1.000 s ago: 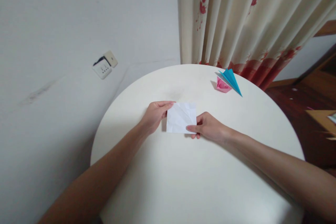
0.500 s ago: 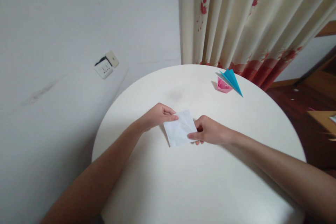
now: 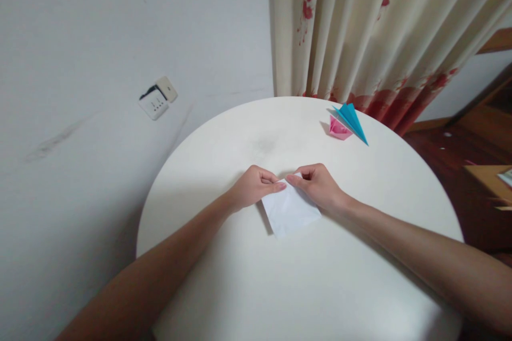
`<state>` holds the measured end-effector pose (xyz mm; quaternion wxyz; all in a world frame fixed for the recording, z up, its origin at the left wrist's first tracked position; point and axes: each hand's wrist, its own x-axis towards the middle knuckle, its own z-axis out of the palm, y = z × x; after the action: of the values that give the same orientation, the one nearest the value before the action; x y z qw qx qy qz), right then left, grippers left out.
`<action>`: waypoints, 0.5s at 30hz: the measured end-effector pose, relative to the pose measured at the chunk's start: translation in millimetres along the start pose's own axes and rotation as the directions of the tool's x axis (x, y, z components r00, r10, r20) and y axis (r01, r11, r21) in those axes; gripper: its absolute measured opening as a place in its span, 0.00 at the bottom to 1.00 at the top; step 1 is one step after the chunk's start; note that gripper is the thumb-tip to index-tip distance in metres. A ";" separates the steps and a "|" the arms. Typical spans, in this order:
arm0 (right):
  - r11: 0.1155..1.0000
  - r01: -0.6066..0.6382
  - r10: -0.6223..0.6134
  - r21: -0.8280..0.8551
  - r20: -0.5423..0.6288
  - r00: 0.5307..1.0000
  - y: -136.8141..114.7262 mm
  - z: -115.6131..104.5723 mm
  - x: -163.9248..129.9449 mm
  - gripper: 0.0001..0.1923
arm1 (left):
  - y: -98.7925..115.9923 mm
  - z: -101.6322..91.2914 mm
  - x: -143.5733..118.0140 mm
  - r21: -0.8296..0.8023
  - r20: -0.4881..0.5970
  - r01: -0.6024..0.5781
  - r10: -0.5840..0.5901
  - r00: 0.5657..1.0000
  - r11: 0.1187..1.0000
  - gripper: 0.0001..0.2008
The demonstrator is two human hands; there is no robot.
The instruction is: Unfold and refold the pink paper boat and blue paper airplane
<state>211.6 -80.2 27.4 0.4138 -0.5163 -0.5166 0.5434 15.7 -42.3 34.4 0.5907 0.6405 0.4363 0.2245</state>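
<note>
A folded white sheet of paper [image 3: 291, 210], roughly square with faint creases, is held just above the table between both hands. My left hand [image 3: 259, 186] pinches its far left edge, thumb on top and fingers curled beneath. At the far right edge, my right hand [image 3: 318, 184] grips the paper with its thumb on top, close to the left thumb. The near corner of the paper points toward me, and its underside is hidden.
The round white table [image 3: 224, 287] stands against the wall with a socket [image 3: 154, 104]. Near its far right edge, a blue paper plane [image 3: 352, 121] leans over a pink paper boat [image 3: 338, 129]. Behind hangs a cream curtain [image 3: 360, 26] with red flowers. A wooden surface [image 3: 486, 178] lies beyond at right.
My right hand has moved from the paper's right side up to its far edge, near my left thumb. My left hand has shifted slightly right, and the paper has moved a little nearer.
</note>
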 end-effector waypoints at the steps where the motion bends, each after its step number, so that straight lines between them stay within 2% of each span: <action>1: 1.000 0.009 -0.009 -0.004 -0.015 1.000 0.3 -1.8 1.6 0.20 | 0.1 -0.3 0.4 0.000 -0.002 0.006 -0.006 1.000 1.000 0.15; 4: 0.997 0.072 -0.074 -0.036 -0.084 0.994 -0.9 -12.0 9.1 0.21 | 1.4 -3.4 0.2 -0.005 -0.012 0.015 -0.015 1.000 1.000 0.15; 7: 0.983 0.149 -0.166 -0.103 -0.190 0.968 -5.7 -26.2 17.3 0.22 | 1.6 -6.5 -0.8 -0.022 -0.024 0.016 -0.016 1.000 1.000 0.16; 10: 0.980 0.178 -0.195 -0.083 -0.279 0.940 -11.2 -33.6 19.7 0.23 | -0.5 -7.2 -0.5 -0.047 -0.087 -0.002 -0.002 0.996 0.999 0.17; 12: 0.989 0.149 -0.150 -0.022 -0.229 0.962 -12.6 -30.9 17.1 0.23 | -2.1 -5.9 0.9 -0.078 -0.148 -0.027 0.015 0.989 0.997 0.17; 15: 0.998 0.043 -0.041 0.049 -0.032 0.999 -9.1 -20.8 11.6 0.25 | -3.4 -2.6 3.8 -0.151 -0.222 -0.079 0.044 0.974 0.985 0.17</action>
<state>229.9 -64.9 36.2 0.4457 -0.5034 -0.5073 0.5391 14.6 -37.9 30.8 0.5814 0.5762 0.4588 0.3457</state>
